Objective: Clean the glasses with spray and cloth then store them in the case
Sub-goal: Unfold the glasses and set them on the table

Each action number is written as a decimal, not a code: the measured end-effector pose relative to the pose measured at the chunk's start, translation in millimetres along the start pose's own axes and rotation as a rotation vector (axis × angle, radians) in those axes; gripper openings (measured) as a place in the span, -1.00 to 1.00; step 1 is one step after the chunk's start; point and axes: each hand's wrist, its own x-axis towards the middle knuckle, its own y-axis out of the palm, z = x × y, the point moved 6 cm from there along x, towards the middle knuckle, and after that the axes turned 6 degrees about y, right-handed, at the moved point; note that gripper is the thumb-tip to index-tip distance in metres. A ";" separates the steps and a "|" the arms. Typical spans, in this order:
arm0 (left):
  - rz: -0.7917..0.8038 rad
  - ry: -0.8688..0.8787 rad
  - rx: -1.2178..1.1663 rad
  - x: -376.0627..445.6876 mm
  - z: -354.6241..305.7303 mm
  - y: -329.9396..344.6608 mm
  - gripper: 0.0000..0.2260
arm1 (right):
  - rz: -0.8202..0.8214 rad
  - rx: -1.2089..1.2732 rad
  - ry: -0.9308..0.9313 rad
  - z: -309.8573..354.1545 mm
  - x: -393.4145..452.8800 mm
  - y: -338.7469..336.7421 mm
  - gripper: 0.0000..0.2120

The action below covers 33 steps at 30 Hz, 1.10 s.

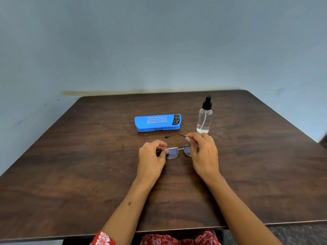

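A dark wood-grain tabletop (70,174) fills the lower part of the view, with a pale blue wall (159,41) behind its far edge. Toward the middle, the left hand (152,156) is curled with its fingertips pinched on the left end of the glasses (177,151), at the hinge beside the left lens. The glasses are a thin metal round-lens pair, held low over the tabletop between the two hands, lenses facing the person; whether they touch the wood cannot be told. Farther back, just left of centre, a blue case (157,122) lies closed and flat on the tabletop, its long side across the view, white print on its lid. One temple arm of the glasses sticks out leftward on the far side of the frame, between the case and the hands. The right hand (203,151) grips the right end of the glasses, fingers bent around that hinge. Beyond it, to the right of the case and apart from it, a clear spray bottle (204,121) with a black pump top stands upright.
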 end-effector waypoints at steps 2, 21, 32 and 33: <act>0.005 0.041 0.018 0.2 -2.7 0.4 -0.87 | -0.030 0.022 0.023 -1.0 0.5 -3.1 -0.87; -0.002 0.259 0.261 -0.2 -15.7 8.3 -0.93 | -0.230 0.392 0.313 -23.4 3.4 -23.3 -0.87; 0.082 0.329 0.475 0.6 -26.5 18.2 -0.76 | -0.229 0.583 0.536 -38.1 6.1 -25.6 -0.79; 0.074 0.302 0.444 1.3 -23.6 18.2 -0.83 | -0.229 0.601 0.549 -38.6 6.1 -25.4 -0.79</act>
